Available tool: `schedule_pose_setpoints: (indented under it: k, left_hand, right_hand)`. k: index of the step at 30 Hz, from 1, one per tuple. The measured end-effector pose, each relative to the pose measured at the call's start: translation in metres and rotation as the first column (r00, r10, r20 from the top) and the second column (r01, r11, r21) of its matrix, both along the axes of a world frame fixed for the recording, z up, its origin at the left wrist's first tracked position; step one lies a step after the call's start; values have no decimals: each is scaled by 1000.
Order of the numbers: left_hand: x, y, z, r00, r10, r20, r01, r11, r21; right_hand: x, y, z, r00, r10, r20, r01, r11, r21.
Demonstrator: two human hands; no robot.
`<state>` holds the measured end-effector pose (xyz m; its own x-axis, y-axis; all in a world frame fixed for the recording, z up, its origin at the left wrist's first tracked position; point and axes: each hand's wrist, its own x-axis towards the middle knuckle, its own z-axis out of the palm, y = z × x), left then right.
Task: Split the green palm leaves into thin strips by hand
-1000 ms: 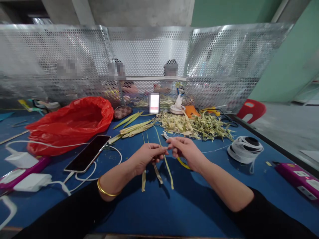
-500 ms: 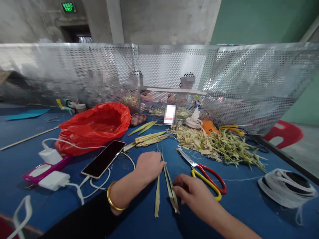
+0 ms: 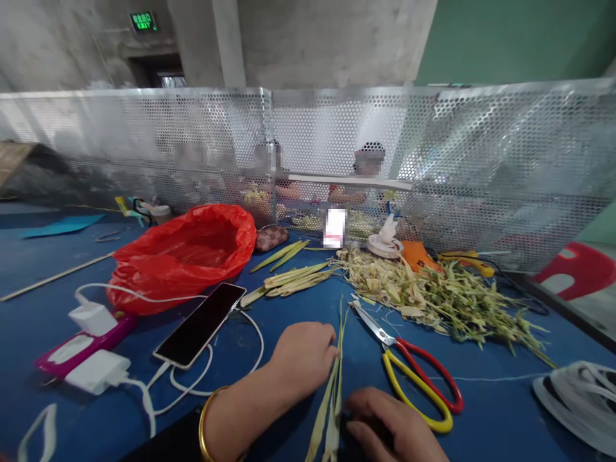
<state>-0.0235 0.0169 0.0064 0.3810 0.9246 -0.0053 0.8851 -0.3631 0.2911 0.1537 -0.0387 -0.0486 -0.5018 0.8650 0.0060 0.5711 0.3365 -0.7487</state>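
My left hand (image 3: 304,357), with a gold bangle (image 3: 206,423) at the wrist, is closed in a pinch on long, narrow dried leaf strips (image 3: 332,410). Their thin greenish ends point away from me, and their wider pale ends run off the bottom of the view. Just right of the strips, my right hand (image 3: 392,423) rests low over the blue table with loosely curled fingers. Its thumb and forefinger are apart, with nothing visible between them. Scissors (image 3: 385,337) with one red and one yellow handle lie beyond it, blades pointing away.
Bundled leaf strips (image 3: 298,280) lie ahead, beside a heap of leaf scraps (image 3: 433,289). On the left are a red plastic bag (image 3: 183,256), a phone (image 3: 201,326) and a power strip (image 3: 86,343) with white cables. A perforated metal screen (image 3: 317,135) stands behind, people beyond it.
The leaf strips, earlier spread apart, now lie close together under my left hand. Both hands appear lower and farther right in the view, which has itself shifted.
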Motion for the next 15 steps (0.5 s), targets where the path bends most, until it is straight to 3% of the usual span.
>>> schedule_pose_setpoints:
  k: [5,7,10,15]
  left_hand:
    - [-11,18,2,1000,15,8,-16,998,65]
    - [-19,32,6,997,72,24,-74,989,125]
    - [-28,64,14,980,188,58,-196,953,231]
    - [-16,130,11,972,220,87,-235,934,268]
  right_hand:
    - [-1,1,4,998,53,29,-54,998,20]
    - [-3,1,3,998,54,39,-55,998,27]
    - [-4,2,1,997,33,64,-35,999,35]
    - [-4,8,-1,991,86,105,-93,994,61]
